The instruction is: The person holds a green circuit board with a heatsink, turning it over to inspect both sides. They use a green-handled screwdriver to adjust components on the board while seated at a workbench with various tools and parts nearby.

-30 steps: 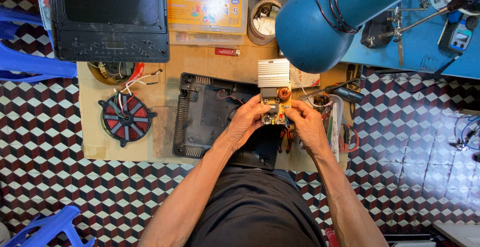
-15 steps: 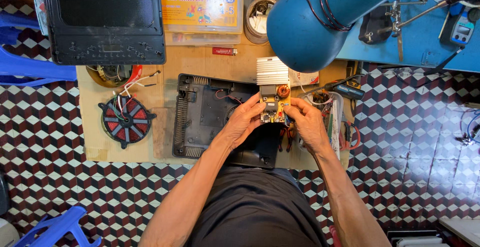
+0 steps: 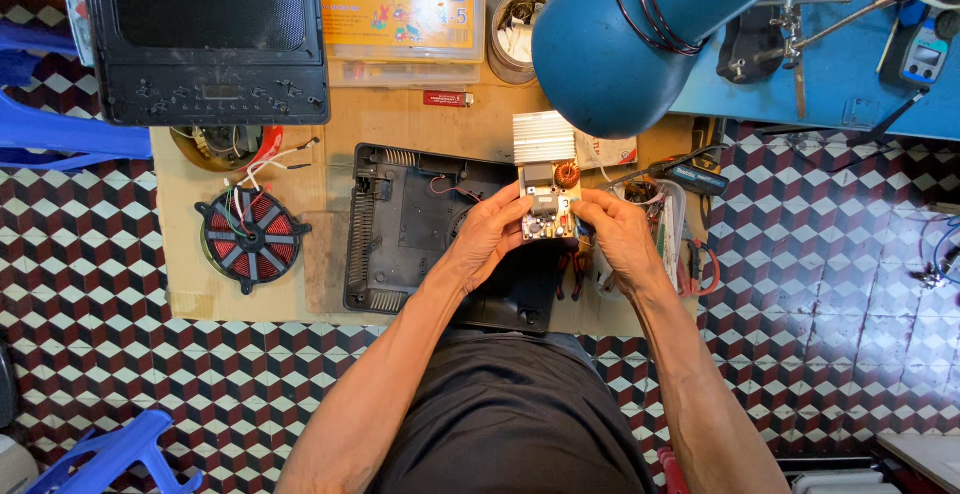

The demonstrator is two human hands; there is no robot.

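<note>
A: Entry, hands. A small circuit board (image 3: 549, 209) with a ribbed silver heat sink (image 3: 543, 137) at its far end is held between both hands. The left hand (image 3: 490, 236) is closed on the board's left edge, the thumb laid across its near corner. The right hand (image 3: 618, 237) is closed on the right edge, fingertips pressed to the side by the copper-wound coil (image 3: 566, 175).

B: Position of the board?

A: It is held up over the open black appliance casing (image 3: 420, 224), above the casing's right part, just under the blue lamp shade (image 3: 640, 34). Whether the board touches the casing cannot be told from above.

B: Surroundings noted?

A: The casing lies on a brown cardboard sheet (image 3: 330, 144) spread over the checked floor tiles (image 3: 90, 284). To the left, on the cardboard, a round red-and-black induction coil (image 3: 250, 235) is seen, with wires running up to it (white, red and green). A black top panel (image 3: 205, 34) lies at the far left edge, an orange-lidded clear parts box (image 3: 400, 14) beside it, then a round tin (image 3: 515, 34). A small red lighter (image 3: 447, 99) lies below the box. Hand tools with red grips (image 3: 690, 264) are seen right of the right hand. A blue plastic stool (image 3: 120, 454) stands at the lower left.
</note>
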